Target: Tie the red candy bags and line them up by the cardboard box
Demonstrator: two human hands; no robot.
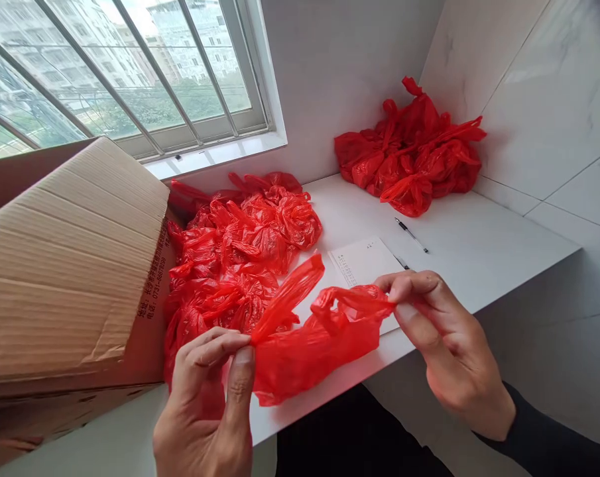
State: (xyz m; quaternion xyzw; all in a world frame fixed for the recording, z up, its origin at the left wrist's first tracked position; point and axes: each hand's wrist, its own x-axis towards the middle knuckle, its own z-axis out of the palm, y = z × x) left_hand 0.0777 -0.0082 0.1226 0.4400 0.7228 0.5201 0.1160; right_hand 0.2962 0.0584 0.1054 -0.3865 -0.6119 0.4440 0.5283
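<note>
Stretched between my two hands is a red plastic bag (309, 358), with its handle loops standing up along the top. My left hand (210, 391) pinches its left upper corner between thumb and finger. At the right upper corner, my right hand (443, 344) pinches the bag the same way. The bag hangs above the front edge of the white table (508, 252). Behind it lies a sheet of paper (364, 258) with small printing, partly hidden by the bag and my right hand.
Several knotted red bags (254, 225) cover the table's left side, beside an open cardboard box (71, 265). Another heap of red bags (414, 152) sits in the back right corner. A black pen (412, 235) lies near the paper. A barred window (180, 73) is behind.
</note>
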